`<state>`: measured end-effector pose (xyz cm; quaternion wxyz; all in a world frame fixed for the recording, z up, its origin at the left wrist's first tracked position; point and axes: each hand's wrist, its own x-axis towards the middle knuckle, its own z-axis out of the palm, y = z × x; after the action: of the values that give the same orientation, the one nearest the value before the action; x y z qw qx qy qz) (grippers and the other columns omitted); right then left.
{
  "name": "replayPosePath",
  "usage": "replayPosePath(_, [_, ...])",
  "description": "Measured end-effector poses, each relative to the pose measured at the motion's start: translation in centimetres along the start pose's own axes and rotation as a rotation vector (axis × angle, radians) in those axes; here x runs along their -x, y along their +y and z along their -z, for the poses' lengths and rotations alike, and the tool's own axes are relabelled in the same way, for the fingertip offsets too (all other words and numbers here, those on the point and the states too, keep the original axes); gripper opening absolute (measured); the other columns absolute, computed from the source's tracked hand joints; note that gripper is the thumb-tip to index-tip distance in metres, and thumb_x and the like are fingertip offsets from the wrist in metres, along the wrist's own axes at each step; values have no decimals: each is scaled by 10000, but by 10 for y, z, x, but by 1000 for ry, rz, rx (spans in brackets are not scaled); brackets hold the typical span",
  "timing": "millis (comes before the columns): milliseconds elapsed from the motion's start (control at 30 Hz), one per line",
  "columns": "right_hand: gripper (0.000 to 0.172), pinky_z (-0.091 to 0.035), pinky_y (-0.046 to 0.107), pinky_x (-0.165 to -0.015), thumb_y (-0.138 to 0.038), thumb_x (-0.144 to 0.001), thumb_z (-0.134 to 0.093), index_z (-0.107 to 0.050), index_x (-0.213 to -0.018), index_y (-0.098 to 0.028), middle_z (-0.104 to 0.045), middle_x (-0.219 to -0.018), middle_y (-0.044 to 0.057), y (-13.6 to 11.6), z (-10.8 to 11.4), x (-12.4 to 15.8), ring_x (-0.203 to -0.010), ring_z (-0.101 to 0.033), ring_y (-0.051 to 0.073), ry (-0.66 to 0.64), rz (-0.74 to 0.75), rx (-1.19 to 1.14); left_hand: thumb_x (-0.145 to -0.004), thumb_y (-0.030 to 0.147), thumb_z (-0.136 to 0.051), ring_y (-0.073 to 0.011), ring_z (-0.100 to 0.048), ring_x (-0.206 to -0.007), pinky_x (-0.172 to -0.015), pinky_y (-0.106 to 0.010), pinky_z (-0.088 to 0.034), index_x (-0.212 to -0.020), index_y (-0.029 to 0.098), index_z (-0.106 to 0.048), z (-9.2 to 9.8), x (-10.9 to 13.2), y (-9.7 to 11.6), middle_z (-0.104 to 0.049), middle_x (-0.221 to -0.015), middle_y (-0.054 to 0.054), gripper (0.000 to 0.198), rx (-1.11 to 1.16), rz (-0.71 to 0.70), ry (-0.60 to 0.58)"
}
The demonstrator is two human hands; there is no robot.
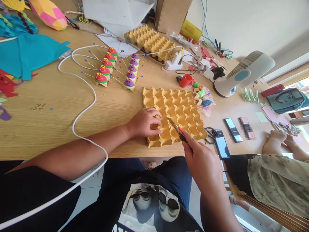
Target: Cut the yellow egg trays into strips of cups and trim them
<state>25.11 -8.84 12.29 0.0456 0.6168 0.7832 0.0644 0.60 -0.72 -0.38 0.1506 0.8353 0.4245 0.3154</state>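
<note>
A yellow egg tray lies on the wooden table in front of me. At its left edge my left hand grips it, fingers curled over the outer cups. My right hand is closed around a utility knife. The knife's blade points up and left, with its tip over the middle of the tray; whether it touches the card I cannot tell. Beyond the tray stand two painted egg-tray strips with pins stuck in them, a red and green strip and a purple and green strip.
A white cable loops across the table and over my left forearm. Scissors and phones lie right of the tray. Further back are another egg tray, a power strip and a fan. Another person's hands rest at right.
</note>
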Motion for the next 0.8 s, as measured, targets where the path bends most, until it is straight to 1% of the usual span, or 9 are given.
replayPosePath(133, [450, -386, 269, -535, -306, -1038, -591, -637, -1483, -356, -817, -831, 20, -5, 2, -1, -628, -718, 183, -27, -6, 16, -876, 512, -727, -309, -645, -1145, -980, -469, -493, -895, 236, -821, 0, 0, 0, -725, -1220, -93, 292, -3, -9, 1])
replayPosePath(233, [456, -384, 261, -529, -289, -1033, -597, -637, -1485, -334, -810, -796, 27, -12, 5, -3, -623, -722, 179, -49, -6, 48, -871, 510, -727, -309, -646, -1135, -973, -467, -496, -893, 235, -823, 0, -1, 0, -725, -1217, -96, 292, -6, -10, 1])
replayPosePath(367, [495, -389, 248, -525, -268, -1028, -594, -599, -1520, -328, -790, -742, 22, -18, 9, -4, -618, -726, 170, -59, 21, 79, -869, 504, -724, -302, -651, -1123, -959, -459, -497, -895, 236, -824, 1, -1, 2, -728, -1217, -94, 287, -7, 0, -2])
replayPosePath(500, [486, -396, 253, -522, -272, -1026, -601, -612, -1510, -317, -787, -736, 29, -20, 10, -5, -616, -730, 176, -75, 21, 114, -869, 494, -728, -302, -652, -1125, -959, -455, -495, -889, 233, -824, 1, -1, 3, -729, -1214, -94, 279, -5, 3, -5])
replayPosePath(800, [535, -381, 258, -498, -272, -1026, -609, -558, -1556, -318, -782, -726, 25, -23, 11, -7, -594, -724, 183, -145, 9, 149, -873, 487, -724, -307, -655, -1134, -964, -462, -500, -887, 230, -823, 1, -1, 3, -726, -1210, -93, 275, -8, -6, 9])
